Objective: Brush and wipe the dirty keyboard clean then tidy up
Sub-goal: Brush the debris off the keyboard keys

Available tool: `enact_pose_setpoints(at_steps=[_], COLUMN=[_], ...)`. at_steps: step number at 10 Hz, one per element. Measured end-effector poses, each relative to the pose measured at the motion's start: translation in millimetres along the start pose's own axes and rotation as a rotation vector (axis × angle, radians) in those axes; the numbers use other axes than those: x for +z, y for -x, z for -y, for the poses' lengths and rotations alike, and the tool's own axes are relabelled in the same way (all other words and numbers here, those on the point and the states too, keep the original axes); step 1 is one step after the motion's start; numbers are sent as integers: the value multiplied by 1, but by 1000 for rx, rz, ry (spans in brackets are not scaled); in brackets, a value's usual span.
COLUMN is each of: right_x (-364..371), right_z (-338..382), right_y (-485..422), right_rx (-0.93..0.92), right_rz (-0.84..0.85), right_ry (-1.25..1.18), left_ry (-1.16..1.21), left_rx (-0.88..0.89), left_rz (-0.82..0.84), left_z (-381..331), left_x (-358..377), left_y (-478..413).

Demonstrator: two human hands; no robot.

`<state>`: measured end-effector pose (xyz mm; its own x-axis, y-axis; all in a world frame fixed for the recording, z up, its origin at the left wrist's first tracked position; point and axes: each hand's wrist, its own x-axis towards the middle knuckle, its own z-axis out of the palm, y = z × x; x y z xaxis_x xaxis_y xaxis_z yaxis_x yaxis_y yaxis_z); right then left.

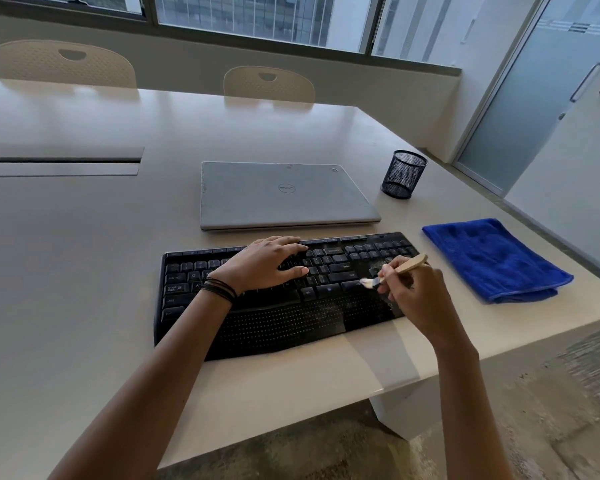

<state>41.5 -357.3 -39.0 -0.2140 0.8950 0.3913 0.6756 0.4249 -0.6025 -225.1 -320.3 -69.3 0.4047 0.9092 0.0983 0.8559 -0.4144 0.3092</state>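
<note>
Brushing step in hand; wiping and tidying not yet begun, I judge. Keyboard (281, 317) lies at the near edge of the table (84, 254), in front of a closed laptop (281, 195).

Left hand (264, 265) rests flat on the middle keys, fingers straight, steadying the board. Right hand (413, 292) pinches a wooden-handled brush (400, 270) pen-fashion, bristles down on the keys at the right of the main block.

Pale dust shows on the keyboard's right end and the right of the palm rest. Some may lie between the keys too, but the view is too soft to be sure.

Blue cloth (496, 259) lies folded just right of the keyboard, untouched. Mesh cup (403, 174) stands farther back, right of the laptop.

Next move, as I read it: short strokes carrying the dust rightward off the board, left hand pressing so it doesn't slide. Then swap brush for cloth.
</note>
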Motion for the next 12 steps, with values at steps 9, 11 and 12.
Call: enact_pose_setpoints(at_steps=[9, 11, 12], right_x=[-8, -15, -7], right_z=[-40, -37, -34], right_y=[-43, -39, -38], right_rx=[115, 98, 86], right_rz=[-88, -196, -156], right_ry=[120, 125, 51], left_ry=[7, 2, 6], left_rx=[-1, -15, -14], left_rz=[2, 7, 11], left_z=[-1, -4, -4], left_x=[0, -3, -3], left_y=[0, 1, 2])
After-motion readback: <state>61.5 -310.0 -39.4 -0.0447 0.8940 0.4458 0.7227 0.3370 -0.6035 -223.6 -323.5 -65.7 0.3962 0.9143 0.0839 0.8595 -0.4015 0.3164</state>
